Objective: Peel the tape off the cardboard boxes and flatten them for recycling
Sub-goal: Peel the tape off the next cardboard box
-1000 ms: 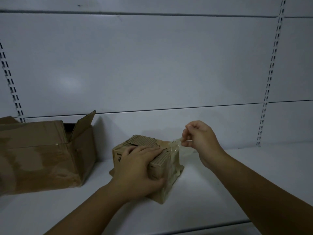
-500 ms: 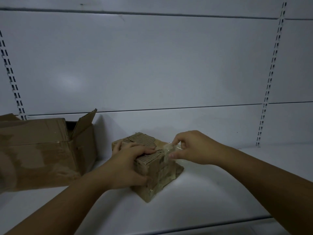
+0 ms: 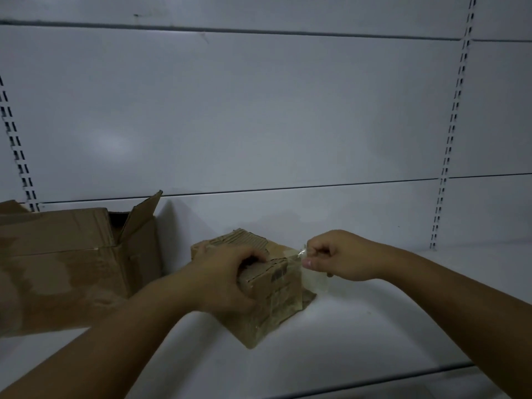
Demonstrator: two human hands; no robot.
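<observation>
A small taped cardboard box (image 3: 273, 300) sits on the white shelf (image 3: 359, 335), its top torn down to the corrugated layer. My left hand (image 3: 227, 277) grips the box's top near edge, fingers curled over it. My right hand (image 3: 342, 257) is at the box's right top corner and pinches a strip of clear tape (image 3: 315, 279), which hangs loose off the box's right side. A larger brown box (image 3: 72, 269) stands to the left with a flap up.
The white back wall (image 3: 259, 125) has slotted uprights at left and right. The shelf's front edge (image 3: 374, 378) runs below my arms. Bare shelf extends to the right of the small box.
My right hand dropped from above the box to its corner, then pulled the tape out to the right. My left hand shifted its grip toward the box's near edge.
</observation>
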